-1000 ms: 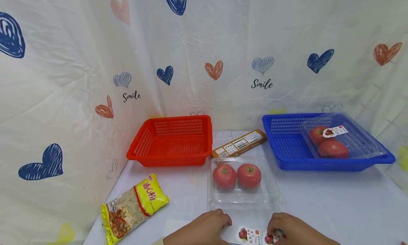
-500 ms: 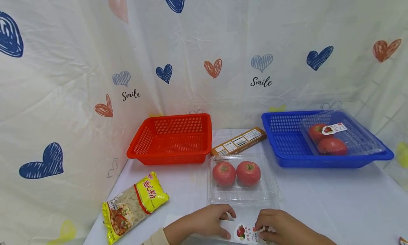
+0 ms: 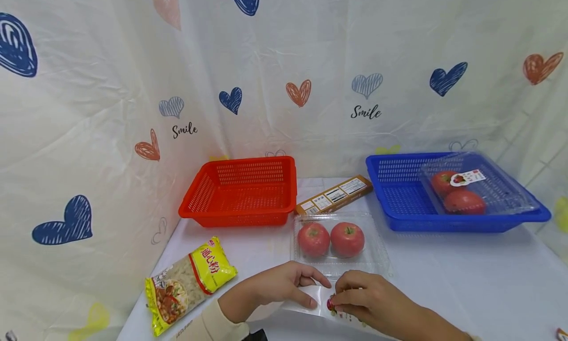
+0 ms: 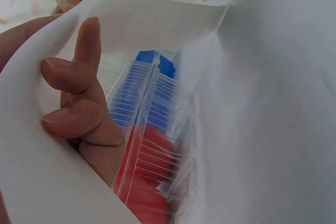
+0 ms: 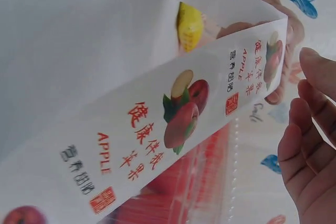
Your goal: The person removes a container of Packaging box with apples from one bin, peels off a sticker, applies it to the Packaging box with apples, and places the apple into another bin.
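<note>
In the head view my left hand grips a white strip of printed apple stickers, its thumb on the near face. The left wrist view has several of its fingers curled behind the strip, which bends over them. Close by the strip is my right hand, overlapping it in the head view. Seen from the right wrist, these right fingers are loosely bent, apart from the strip's edge, with nothing between them. Just beyond both hands, a clear plastic clamshell box holds two red apples.
A red basket stands at back left. In the blue basket at back right lies another clamshell of apples, with a sticker. A brown carton lies between the baskets, a yellow pasta bag at left.
Both hands have moved forward with the strip, towards the clamshell. My right hand has shifted left along the strip; its fingers, earlier pinched at a sticker, are now apart from it.
</note>
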{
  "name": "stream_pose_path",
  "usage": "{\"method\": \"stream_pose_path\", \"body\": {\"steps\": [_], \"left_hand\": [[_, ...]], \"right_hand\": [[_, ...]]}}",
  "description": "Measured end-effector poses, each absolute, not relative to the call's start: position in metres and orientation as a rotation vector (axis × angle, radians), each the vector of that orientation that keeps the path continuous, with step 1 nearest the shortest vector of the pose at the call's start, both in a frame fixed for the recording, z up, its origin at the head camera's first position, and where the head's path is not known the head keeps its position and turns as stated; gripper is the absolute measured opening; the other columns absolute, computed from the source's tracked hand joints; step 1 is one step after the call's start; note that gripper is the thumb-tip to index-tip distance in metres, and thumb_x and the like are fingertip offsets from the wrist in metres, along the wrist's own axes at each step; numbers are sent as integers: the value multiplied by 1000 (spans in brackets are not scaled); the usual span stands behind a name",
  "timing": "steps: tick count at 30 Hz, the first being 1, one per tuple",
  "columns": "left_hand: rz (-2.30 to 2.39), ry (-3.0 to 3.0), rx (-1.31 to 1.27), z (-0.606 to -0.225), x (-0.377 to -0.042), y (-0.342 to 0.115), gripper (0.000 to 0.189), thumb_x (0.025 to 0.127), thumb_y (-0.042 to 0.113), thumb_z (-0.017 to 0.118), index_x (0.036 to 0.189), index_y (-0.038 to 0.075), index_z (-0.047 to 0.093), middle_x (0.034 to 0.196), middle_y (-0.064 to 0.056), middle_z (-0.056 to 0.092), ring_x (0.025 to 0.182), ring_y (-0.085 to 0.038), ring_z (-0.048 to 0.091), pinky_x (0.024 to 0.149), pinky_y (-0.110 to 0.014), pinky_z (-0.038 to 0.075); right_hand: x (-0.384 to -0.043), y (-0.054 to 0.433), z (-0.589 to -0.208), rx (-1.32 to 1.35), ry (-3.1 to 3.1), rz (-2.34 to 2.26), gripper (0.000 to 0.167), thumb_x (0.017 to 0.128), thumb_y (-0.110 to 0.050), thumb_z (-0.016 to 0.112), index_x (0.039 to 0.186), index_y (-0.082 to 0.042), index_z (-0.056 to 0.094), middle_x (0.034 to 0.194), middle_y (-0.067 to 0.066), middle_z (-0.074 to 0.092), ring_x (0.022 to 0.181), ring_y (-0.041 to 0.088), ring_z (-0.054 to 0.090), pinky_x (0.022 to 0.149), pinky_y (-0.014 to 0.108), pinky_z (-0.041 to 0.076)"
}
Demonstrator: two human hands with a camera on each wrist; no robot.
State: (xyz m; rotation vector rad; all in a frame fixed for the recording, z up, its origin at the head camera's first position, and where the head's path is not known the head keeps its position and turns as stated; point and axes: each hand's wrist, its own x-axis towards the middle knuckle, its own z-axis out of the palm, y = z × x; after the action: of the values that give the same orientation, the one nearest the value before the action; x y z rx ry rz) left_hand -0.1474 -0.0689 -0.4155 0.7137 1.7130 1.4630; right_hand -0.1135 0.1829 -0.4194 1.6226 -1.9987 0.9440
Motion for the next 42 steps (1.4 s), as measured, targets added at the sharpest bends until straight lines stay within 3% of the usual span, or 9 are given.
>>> {"method": "stream_pose_path", "body": {"steps": [7,14,22,29,42], "left_hand": [[1514,1594,704,-409,-153,-68,46,83,-13,63,127,-5,56,93,-16,68,76,-7,60,69,-17,49],[1570,1502,685,-411,-150,-67,39,90,-8,58,128,-9,51,84,2,68,72,-6,58,64,-16,46],[1636,1443,661,-421,-146,-67,40,87,-11,59,126,-11,50,93,-9,71,78,-7,63,65,-17,47],[1622,1445,652,-426,-146,-67,42,88,-8,56,128,-12,45,83,4,69,74,-5,59,64,-16,45],[1570,1526,637,-428,-151,-71,38,90,-6,57,128,-11,50,82,5,68,74,-5,57,66,-16,45]], "right_hand": [[-120,173,-410,1616,-1913,871,15,98,-20,59,100,-17,73,100,-4,59,88,7,59,81,15,49],[-124,166,-411,1645,-1844,857,11,96,-19,63,97,-15,74,98,-2,59,81,5,55,75,9,45],[-123,163,-413,1661,-1842,817,9,92,-19,69,98,-16,75,99,-1,58,78,4,52,74,8,44],[-123,161,-416,1676,-1832,797,7,92,-19,69,95,-18,74,99,-2,58,76,4,51,72,7,42],[-123,166,-412,1685,-1889,739,9,95,-19,65,94,-20,74,100,-3,58,77,2,50,73,5,42]]}}
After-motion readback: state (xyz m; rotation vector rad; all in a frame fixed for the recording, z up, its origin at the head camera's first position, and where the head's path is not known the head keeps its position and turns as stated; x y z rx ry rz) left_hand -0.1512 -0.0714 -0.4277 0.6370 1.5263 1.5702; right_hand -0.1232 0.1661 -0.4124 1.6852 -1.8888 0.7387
